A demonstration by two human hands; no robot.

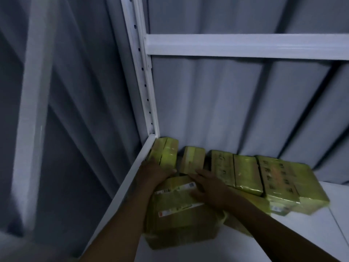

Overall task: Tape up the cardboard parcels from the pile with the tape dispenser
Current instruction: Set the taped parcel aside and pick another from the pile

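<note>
On the white shelf (294,241), in the head view, a front parcel (179,218) is lying at 6 o'clock, wrapped in yellowish tape and carrying a white label (175,195) on its top face.

The left hand (156,173) is resting at the parcel's 11 o'clock corner. Its fingers are reaching over the far edge and are hidden, so it cannot be told whether they are grasping.

The right hand (211,191) is lying on the top face at the 1 o'clock corner. Its fingers (196,188) are released, spread flat and pressing on the label edge.

A row of parcels (245,174) is standing behind the front parcel, running from 11 o'clock to 3 o'clock and leaning against the corrugated wall (207,110). The front parcel is touching this row.

The shelf's perforated upright (143,76) is rising at 12 o'clock, with a crossbar (245,44) running from it toward 3 o'clock. The picture is dim and slightly blurred.
</note>
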